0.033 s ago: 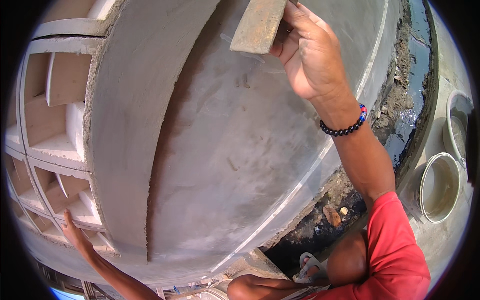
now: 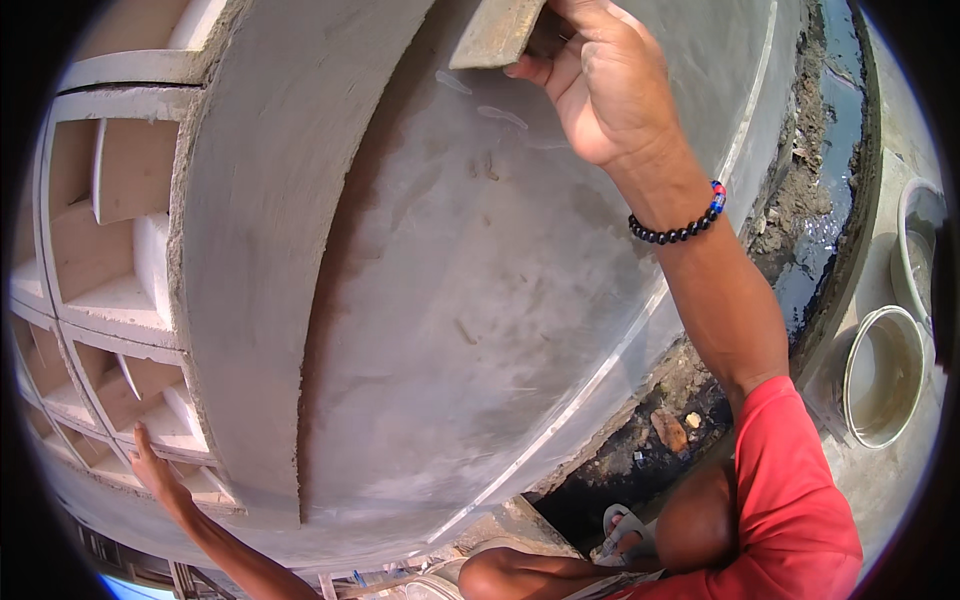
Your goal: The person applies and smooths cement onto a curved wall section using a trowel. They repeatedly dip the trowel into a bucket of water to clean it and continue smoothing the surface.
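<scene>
My right hand [image 2: 615,95], wearing a black beaded bracelet, reaches up the wall. It is closed on a flat, rectangular plastering trowel [image 2: 495,35] with a stained grey-yellow face; the upper part of the trowel is cut off by the frame's top edge. Below it spreads a smooth grey plastered wall [image 2: 430,270] with damp patches and a few small marks. Far to the lower left, my left hand [image 2: 155,470] grips the edge of a pale ventilation block [image 2: 125,370]; some of its fingers are hidden. A raised plaster band [image 2: 255,230] runs between the blocks and the wall.
A pale line [image 2: 590,390] crosses the wall's lower part. Along its foot lies a wet drainage ditch [image 2: 800,260] with mud and rubble. Two buckets, one round with water [image 2: 885,375] and another [image 2: 918,245] behind it, stand on the concrete at right. My sandalled foot [image 2: 625,535] is below.
My right hand and the trowel have moved up and slightly left along the wall. The left hand remains on the block, and the view has shifted a little.
</scene>
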`<act>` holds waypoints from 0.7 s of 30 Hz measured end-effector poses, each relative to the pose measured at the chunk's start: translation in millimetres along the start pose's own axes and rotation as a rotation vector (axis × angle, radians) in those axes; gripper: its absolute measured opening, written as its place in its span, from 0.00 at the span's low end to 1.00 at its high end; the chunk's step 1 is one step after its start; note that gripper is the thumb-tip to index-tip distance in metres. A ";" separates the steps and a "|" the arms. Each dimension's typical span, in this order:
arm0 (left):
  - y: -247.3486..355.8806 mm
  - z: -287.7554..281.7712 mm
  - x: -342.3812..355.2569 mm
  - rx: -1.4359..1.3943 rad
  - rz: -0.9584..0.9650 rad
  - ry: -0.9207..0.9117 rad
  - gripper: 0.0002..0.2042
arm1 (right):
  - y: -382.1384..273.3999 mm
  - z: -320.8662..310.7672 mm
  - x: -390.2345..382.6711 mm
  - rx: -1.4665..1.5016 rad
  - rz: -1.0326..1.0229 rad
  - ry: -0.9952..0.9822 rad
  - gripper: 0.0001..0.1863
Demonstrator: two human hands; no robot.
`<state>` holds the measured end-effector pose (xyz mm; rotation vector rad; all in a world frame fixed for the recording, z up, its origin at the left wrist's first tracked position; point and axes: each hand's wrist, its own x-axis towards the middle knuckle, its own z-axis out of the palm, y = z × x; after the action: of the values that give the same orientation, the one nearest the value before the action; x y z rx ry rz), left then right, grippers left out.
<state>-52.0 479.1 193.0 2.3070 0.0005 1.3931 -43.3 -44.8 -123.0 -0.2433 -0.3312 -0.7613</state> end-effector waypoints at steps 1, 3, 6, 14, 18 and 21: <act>3.2 -3.9 1.1 0.005 -0.023 -0.059 0.29 | 1.5 -1.8 11.1 -0.033 -0.053 -0.046 0.18; 8.9 -5.8 1.3 -0.007 -0.035 -0.081 0.29 | 6.4 -1.6 21.2 -0.060 -0.029 -0.040 0.17; 10.7 -3.8 -0.1 0.011 -0.036 -0.060 0.30 | 14.2 18.4 -5.0 -0.005 -0.004 -0.064 0.18; 9.2 -6.0 -4.0 0.067 -0.020 -0.062 0.33 | 60.1 35.0 -89.6 -0.042 0.250 -0.049 0.20; 8.0 -9.5 1.6 0.087 -0.052 -0.101 0.33 | 11.8 -5.3 -6.7 -0.036 -0.190 0.136 0.21; 1.6 -9.5 3.2 0.067 -0.051 -0.097 0.33 | -20.1 -15.8 41.3 -0.114 -0.211 0.067 0.17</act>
<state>-58.8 481.8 200.1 2.4100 0.0762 1.2728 -26.3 -90.2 -120.0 -0.2924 -0.2524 -0.9956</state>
